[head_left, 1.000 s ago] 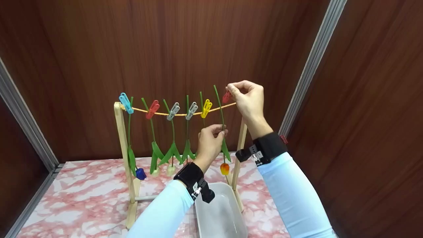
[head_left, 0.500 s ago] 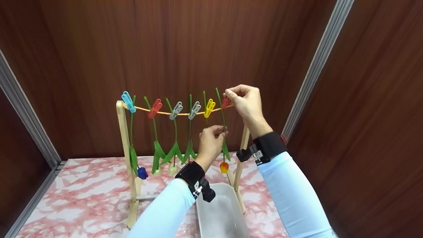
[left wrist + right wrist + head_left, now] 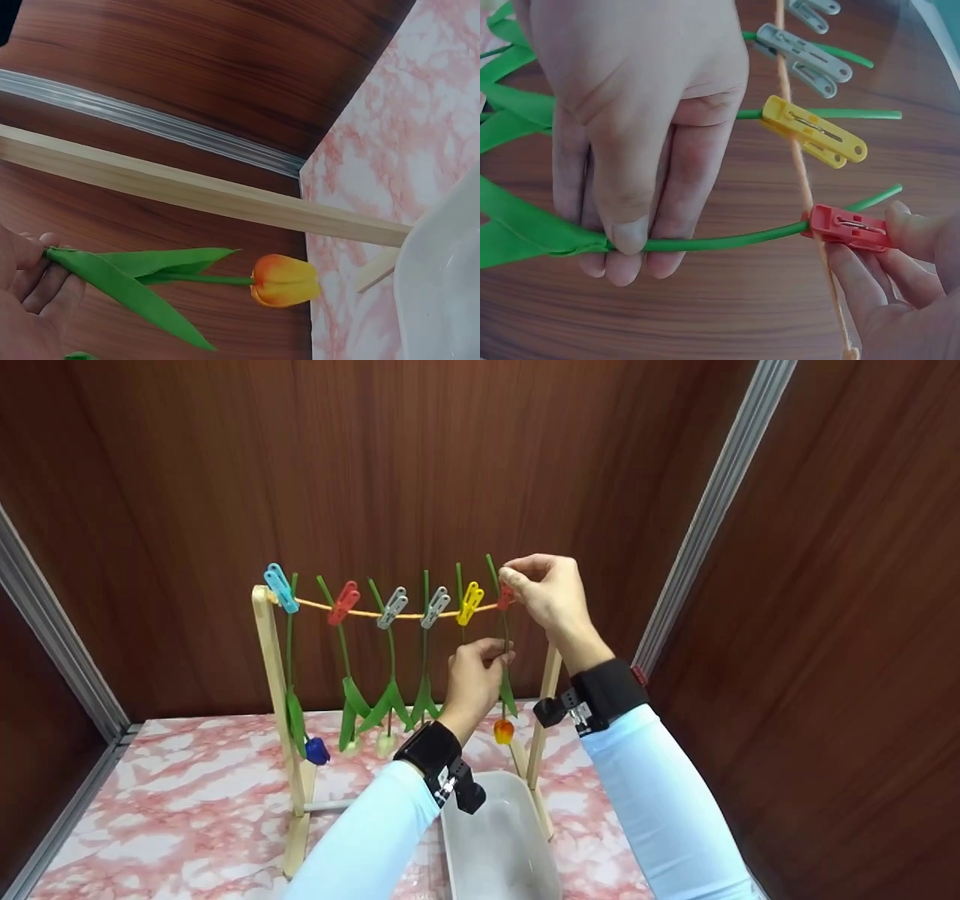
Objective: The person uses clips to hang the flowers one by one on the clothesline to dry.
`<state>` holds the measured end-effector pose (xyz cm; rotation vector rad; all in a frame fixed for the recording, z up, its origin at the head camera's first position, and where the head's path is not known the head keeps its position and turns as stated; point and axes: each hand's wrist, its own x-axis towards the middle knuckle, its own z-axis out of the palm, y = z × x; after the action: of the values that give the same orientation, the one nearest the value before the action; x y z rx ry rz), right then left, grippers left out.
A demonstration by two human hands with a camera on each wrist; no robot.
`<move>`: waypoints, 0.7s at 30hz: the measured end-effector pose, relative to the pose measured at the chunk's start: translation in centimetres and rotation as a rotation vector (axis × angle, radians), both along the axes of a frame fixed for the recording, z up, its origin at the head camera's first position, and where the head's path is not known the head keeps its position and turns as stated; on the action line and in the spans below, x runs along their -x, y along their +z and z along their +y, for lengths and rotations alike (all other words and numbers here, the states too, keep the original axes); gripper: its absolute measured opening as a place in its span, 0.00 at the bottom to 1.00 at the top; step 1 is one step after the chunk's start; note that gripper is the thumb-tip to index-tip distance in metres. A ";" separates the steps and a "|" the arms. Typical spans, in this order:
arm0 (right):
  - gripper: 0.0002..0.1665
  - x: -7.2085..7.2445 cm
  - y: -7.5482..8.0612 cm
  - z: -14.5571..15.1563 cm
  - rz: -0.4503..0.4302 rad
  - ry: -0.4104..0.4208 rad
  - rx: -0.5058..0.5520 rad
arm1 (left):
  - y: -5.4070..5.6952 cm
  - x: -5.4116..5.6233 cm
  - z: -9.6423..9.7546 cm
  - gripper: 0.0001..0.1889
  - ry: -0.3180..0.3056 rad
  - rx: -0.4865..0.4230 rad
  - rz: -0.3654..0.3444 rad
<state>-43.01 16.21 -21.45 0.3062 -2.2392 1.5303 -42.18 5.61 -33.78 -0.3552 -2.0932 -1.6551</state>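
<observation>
An orange-yellow artificial tulip (image 3: 504, 732) hangs head down at the right end of the cord (image 3: 801, 176). My left hand (image 3: 478, 679) pinches its green stem (image 3: 720, 243) between thumb and fingers, just by the leaves (image 3: 131, 289). At the cord, my right hand (image 3: 551, 592) pinches the tail end of a red clothespin (image 3: 847, 227). The clothespin's front end sits over both the cord and the stem, and the stem's tip sticks out beyond it. A yellow clothespin (image 3: 470, 604) holds the neighbouring stem on the cord.
Further left, blue (image 3: 281, 588), red (image 3: 344, 603) and grey clothespins (image 3: 392, 608) hold more upside-down tulips, among them a dark blue tulip (image 3: 317, 751). A wooden frame (image 3: 271, 660) carries the cord. Below stands a white basin (image 3: 499, 840) on the marbled tabletop (image 3: 187, 780).
My right hand has moved left and slightly down along the cord, bringing the red clothespin from beside the stem onto stem and cord. My left hand keeps its pinch on the stem.
</observation>
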 end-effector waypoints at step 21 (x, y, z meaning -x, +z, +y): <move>0.17 -0.7 -1.2 -0.2 0.021 -0.067 -0.064 | -0.2 -0.1 0.1 0.14 0.029 -0.006 0.022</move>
<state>-42.36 15.99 -22.65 0.2614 -2.2622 1.4170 -42.05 5.75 -34.02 -0.3381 -2.0673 -1.6337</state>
